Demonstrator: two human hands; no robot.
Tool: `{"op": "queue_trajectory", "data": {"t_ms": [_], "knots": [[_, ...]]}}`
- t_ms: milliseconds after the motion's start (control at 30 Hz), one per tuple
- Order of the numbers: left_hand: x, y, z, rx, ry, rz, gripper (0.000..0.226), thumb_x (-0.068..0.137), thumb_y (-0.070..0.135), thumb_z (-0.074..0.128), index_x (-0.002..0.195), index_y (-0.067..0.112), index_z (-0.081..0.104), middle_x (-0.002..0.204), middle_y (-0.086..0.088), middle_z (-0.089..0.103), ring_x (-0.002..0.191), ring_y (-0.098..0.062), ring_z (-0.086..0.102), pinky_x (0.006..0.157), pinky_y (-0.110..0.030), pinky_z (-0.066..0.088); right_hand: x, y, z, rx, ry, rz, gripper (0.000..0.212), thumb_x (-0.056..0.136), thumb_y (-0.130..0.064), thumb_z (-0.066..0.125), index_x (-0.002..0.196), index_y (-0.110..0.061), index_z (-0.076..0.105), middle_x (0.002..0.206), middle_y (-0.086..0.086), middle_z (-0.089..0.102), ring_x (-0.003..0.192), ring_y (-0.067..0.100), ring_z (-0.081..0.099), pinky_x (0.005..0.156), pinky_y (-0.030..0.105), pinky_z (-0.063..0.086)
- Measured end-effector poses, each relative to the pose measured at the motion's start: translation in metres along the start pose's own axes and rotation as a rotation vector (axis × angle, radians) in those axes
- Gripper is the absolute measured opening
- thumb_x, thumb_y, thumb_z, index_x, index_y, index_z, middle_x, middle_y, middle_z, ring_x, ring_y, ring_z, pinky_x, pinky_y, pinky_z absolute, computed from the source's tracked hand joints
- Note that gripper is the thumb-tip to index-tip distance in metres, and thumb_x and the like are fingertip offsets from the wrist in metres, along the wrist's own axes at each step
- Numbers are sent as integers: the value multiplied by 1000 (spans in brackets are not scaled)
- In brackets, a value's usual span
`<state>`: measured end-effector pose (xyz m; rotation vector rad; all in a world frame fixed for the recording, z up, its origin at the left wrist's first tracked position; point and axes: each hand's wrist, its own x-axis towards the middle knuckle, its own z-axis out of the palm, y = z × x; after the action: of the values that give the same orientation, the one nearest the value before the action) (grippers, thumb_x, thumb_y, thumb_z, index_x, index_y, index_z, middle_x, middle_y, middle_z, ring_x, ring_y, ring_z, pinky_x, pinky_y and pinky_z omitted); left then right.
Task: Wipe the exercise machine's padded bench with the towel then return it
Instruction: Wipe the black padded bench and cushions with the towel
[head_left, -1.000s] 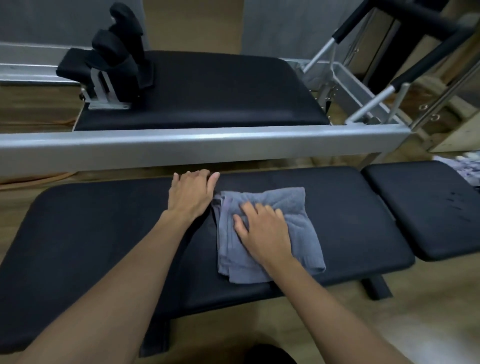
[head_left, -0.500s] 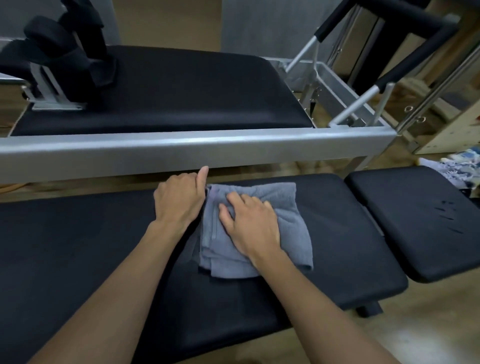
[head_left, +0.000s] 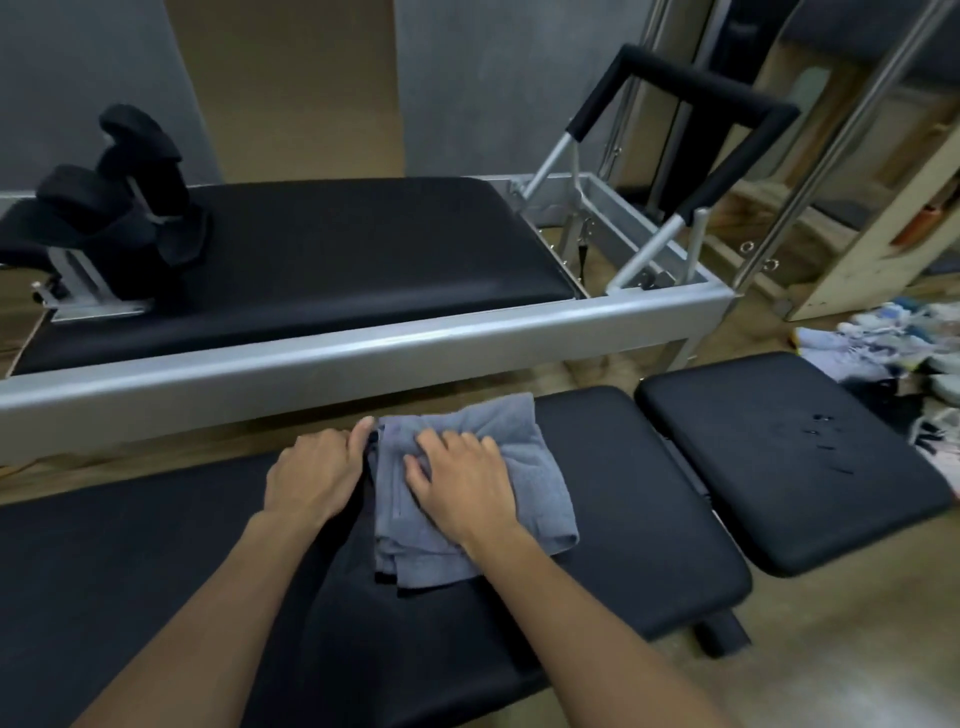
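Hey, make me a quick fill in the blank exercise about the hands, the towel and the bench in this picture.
1. The right hand lies flat ____ the towel.
2. The left hand rests on the padded bench, just to the ____ of the towel.
3. The bench's padding is ____ in colour.
Missing words: on; left; black.
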<state>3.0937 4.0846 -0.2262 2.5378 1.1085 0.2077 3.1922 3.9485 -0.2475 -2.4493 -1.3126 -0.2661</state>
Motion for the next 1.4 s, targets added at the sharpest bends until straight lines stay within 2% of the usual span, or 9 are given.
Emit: {"op": "queue_trajectory", "data": {"t_ms": [167,433,600,700,867,1000,1133,1267,1400], "knots": [[-3,4,3,83,7,97,75,94,61,10,102,17,71,104,-16,67,98,-38,62,86,-44,45,-61,6,-27,-9,-6,-6,24,93,-43,42,95,-25,57,85,-1,67,76,20,61,71,37,44],[-12,40,22,71,17,230,48,101,43,26,93,18,66,104,-5,67,102,-31,60,97,-49,36,-112,15,-42,-86,10,9,21,87,-47,49,88,-28,57,74,-7,64,68,16,59,67,34,48],[1,47,34,-86,140,167,54,101,44,27,72,12,60,80,-12,68,80,-38,63,70,-41,45,-84,23,-28,-70,47,24,20,88,-45,48,80,-27,54,67,-8,61,63,14,56,64,33,45],[12,40,35,-121,179,134,53,99,48,22,75,17,56,70,-7,64,71,-36,64,61,-36,42,-34,32,-12,-31,67,32,24,91,-43,42,81,-25,53,69,-5,63,65,18,58,65,36,42],[15,38,41,-82,114,113,41,100,46,21,116,26,54,98,-3,70,87,-29,66,66,-34,36,55,44,15,-65,58,51,33,92,-42,35,85,-20,58,78,4,69,71,26,63,68,40,43],[17,44,38,-121,40,64,51,95,57,13,115,28,49,96,-6,71,88,-29,65,73,-39,46,74,43,16,-74,19,57,45,90,-42,22,88,-17,60,82,7,70,74,28,63,70,41,41],[5,52,29,-29,-48,72,47,101,49,21,129,22,47,109,-13,70,100,-35,64,87,-42,48,37,44,2,-90,63,68,32,86,-40,37,82,-20,62,69,4,68,61,25,63,60,35,45],[-3,72,32,30,-38,161,46,102,44,25,129,17,51,127,-10,63,115,-30,57,102,-43,37,-29,61,-24,-46,25,63,34,90,-41,38,98,-22,64,79,0,70,70,21,64,67,39,47],[-7,109,49,-47,-23,305,43,102,40,31,129,15,55,134,-8,58,121,-29,54,106,-42,32,-87,77,-49,-65,16,22,26,90,-41,43,91,-23,62,75,-4,67,67,19,61,66,36,44]]}}
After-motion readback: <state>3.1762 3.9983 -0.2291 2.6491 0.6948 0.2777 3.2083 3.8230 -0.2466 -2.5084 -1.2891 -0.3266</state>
